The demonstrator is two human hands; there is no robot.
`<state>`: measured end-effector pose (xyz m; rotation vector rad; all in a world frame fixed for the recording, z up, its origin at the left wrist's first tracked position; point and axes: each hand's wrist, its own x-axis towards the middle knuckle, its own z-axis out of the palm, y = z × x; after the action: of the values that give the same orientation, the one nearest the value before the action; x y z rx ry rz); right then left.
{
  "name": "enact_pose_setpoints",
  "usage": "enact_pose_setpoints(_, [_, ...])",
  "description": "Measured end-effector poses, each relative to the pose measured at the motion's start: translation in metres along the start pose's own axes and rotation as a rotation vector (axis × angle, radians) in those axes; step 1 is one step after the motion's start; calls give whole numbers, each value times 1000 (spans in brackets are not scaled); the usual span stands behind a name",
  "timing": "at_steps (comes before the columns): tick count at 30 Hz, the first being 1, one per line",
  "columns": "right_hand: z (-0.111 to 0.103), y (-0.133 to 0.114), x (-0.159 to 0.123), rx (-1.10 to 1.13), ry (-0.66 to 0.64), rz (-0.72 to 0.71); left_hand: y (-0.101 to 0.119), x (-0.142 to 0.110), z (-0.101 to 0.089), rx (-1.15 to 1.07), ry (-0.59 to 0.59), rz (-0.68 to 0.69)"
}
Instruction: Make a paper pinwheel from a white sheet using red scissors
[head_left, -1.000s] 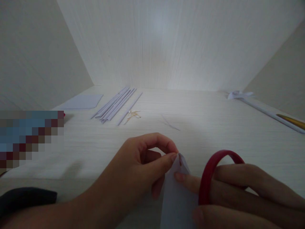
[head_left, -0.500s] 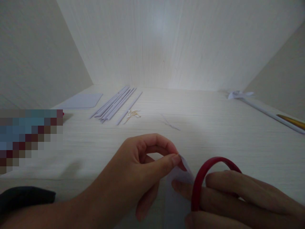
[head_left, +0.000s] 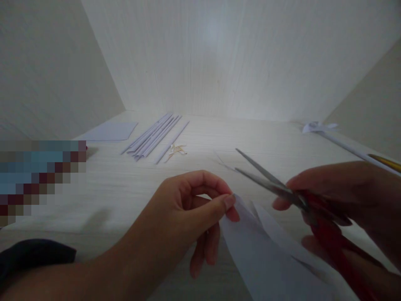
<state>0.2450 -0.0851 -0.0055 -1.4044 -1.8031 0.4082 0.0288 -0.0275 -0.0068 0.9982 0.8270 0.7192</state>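
My left hand (head_left: 194,217) pinches the top corner of a white sheet of paper (head_left: 263,251) between thumb and fingers. A slit runs down the paper, leaving a narrow strip (head_left: 282,234) curling away on its right side. Red-handled scissors (head_left: 326,234) are gripped in my right hand (head_left: 354,200), which is partly cut off by the frame edge. Their metal blades stand apart, pointing up and left above the paper, and do not appear to touch it. The lower end of the paper runs out of view.
Rolled paper sticks (head_left: 153,136) lie at the back left, beside cotton swabs (head_left: 177,151) and a flat paper sheet (head_left: 109,131). A long white roll (head_left: 344,144) with a paper piece on its end (head_left: 313,126) rests at right, near a yellow item (head_left: 385,162). Walls close in the table.
My right hand has swung the scissors up so that their blades now show, spread apart. More of the paper is visible, with its cut strip. My left hand keeps its pinch.
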Motion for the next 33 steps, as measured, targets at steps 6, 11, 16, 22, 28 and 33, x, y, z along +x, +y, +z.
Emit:
enact_pose_setpoints(6, [6,1,9,-154,-80,65,1,-1,1,14,-28,-9])
enact_pose_setpoints(11, [5,6,14,-273,-114,-20,1,-2,2,-11,-48,-18])
enact_pose_setpoints(16, [2,8,15,-304,-108,-321,3,-4,1,61,-43,-75])
enact_pose_setpoints(22, [-3,6,12,-375,-176,-350,0,-3,-2,108,-64,-105])
enact_pose_setpoints(28, [5,13,16,-128,-85,-268,0,-5,1,80,-63,-100])
enact_pose_setpoints(33, [17,1,22,331,-77,-54,2,-4,3,121,-71,-125])
